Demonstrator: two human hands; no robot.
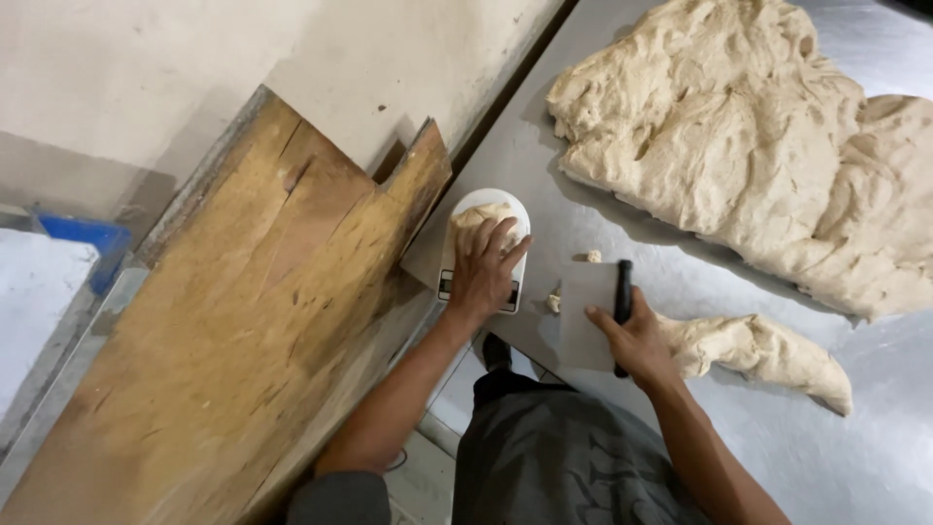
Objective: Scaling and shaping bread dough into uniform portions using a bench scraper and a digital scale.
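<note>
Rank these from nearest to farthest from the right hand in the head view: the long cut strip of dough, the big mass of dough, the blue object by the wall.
1. Long cut strip of dough: just beside the right hand, on the steel table.
2. Big mass of dough: farther back on the table.
3. Blue object: far across, past the wooden board.

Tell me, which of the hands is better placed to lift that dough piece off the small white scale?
Probably the left hand: it already rests on the dough piece atop the scale. The right hand grips a black-handled scraper on the steel table.
</note>
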